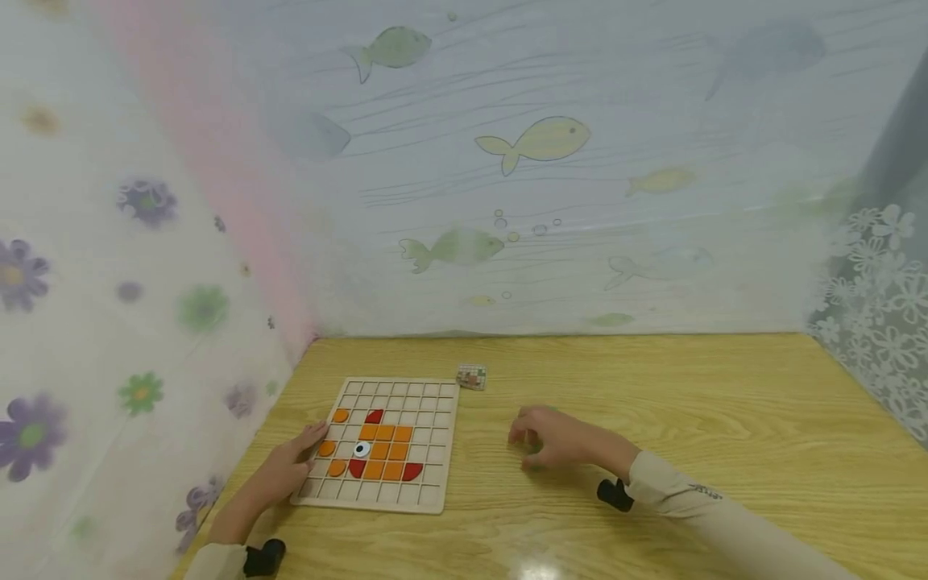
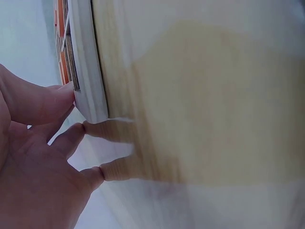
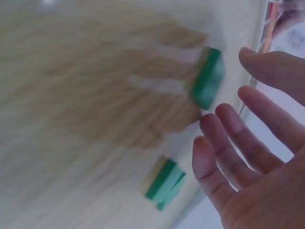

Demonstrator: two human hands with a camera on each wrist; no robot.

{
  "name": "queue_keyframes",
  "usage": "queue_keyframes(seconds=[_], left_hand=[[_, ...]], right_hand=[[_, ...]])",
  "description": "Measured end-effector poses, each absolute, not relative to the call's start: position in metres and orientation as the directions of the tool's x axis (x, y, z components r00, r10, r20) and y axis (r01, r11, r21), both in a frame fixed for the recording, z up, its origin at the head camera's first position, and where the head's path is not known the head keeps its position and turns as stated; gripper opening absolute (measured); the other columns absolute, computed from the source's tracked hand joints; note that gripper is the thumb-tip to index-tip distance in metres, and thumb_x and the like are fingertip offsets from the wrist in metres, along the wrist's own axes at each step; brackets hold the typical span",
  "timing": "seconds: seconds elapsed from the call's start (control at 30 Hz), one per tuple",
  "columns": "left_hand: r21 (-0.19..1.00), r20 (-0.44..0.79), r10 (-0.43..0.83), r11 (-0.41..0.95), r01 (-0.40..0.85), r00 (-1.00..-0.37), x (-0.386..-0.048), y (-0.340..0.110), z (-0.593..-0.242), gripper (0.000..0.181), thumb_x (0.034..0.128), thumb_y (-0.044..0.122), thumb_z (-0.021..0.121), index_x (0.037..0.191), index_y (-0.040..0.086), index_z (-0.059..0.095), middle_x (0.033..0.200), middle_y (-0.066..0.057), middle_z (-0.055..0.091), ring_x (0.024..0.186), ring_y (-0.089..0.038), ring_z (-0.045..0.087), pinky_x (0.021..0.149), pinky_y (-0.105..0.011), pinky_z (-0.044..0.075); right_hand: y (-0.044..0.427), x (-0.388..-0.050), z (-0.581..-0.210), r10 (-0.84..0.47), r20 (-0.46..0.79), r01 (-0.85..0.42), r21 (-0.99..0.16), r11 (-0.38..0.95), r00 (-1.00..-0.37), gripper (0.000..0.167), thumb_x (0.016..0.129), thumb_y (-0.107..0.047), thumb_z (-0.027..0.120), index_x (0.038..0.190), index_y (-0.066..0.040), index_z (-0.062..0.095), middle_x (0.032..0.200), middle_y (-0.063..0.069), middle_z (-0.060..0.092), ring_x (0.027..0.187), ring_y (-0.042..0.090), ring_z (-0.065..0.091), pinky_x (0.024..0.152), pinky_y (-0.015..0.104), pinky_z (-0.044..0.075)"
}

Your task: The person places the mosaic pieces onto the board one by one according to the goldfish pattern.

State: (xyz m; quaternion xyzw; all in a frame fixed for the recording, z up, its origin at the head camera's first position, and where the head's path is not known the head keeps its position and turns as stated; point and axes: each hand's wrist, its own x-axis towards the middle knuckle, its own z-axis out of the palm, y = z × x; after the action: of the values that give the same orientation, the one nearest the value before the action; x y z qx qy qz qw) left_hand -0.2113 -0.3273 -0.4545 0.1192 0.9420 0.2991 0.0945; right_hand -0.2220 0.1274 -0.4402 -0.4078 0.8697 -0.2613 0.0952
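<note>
My left hand (image 1: 293, 461) rests at the left edge of a wooden grid board (image 1: 428, 499). In the left wrist view its thumb touches the board's side, while other fingertips touch the table. On the board, several orange square tiles (image 1: 380, 450), three red curved tiles (image 1: 412, 471) and a round eye tile (image 1: 362, 449) form a fish-like shape. Three orange round tiles (image 1: 337, 467) lie left of it. My right hand (image 1: 554, 439) hovers right of the board, thumb apart from loosely bent fingers. In the right wrist view, one green piece (image 3: 208, 78) lies by its fingertips and others (image 3: 164, 181) lie lower; the hand mostly hides them from the head view.
A small patterned card (image 1: 472, 376) lies by the board's upper right corner. The wooden table (image 1: 696, 387) meets a fish-print curtain (image 1: 536, 266) behind, a flower-print sheet (image 1: 145, 338) at left and white lace (image 1: 888, 322) at right.
</note>
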Motion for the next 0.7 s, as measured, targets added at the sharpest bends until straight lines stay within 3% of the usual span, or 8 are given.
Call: queue_keyframes(seconds=[0.13,0.4,0.7], left_hand=[[0.585,-0.099,0.282,0.792,0.174,-0.954,-0.211,-0.326,-0.454,0.059,0.0889,-0.003,0.048,0.145,-0.003,0.032,0.149,-0.028,0.023,0.136,-0.048,0.016,0.106,-0.062,0.017],[0.578,-0.086,0.295,0.793,0.194,-0.951,-0.211,-0.326,-0.454,0.058,0.0891,-0.004,0.048,0.145,-0.004,0.032,0.149,-0.028,0.023,0.136,-0.048,0.017,0.105,-0.063,0.019],[0.565,-0.073,0.303,0.798,0.211,-0.950,-0.212,-0.325,-0.451,0.057,0.0885,-0.004,0.046,0.144,-0.005,0.033,0.148,-0.028,0.025,0.136,-0.048,0.018,0.105,-0.062,0.019]], right_hand=[[0.138,-0.213,-0.445,-0.755,0.047,-0.665,-0.513,0.543,-0.654,0.025,0.083,-0.016,0.072,0.107,-0.011,0.068,0.101,-0.002,0.058,0.080,0.009,0.051,0.069,0.023,0.046],[0.147,-0.203,-0.456,-0.749,0.140,-0.684,-0.540,0.491,-0.648,0.019,0.082,0.001,0.069,0.101,-0.003,0.070,0.094,0.001,0.057,0.070,0.003,0.048,0.061,0.018,0.046],[0.147,-0.203,-0.459,-0.735,0.170,-0.691,-0.527,0.495,-0.656,0.015,0.080,0.000,0.070,0.095,-0.004,0.071,0.087,-0.003,0.057,0.068,0.003,0.047,0.058,0.016,0.045]])
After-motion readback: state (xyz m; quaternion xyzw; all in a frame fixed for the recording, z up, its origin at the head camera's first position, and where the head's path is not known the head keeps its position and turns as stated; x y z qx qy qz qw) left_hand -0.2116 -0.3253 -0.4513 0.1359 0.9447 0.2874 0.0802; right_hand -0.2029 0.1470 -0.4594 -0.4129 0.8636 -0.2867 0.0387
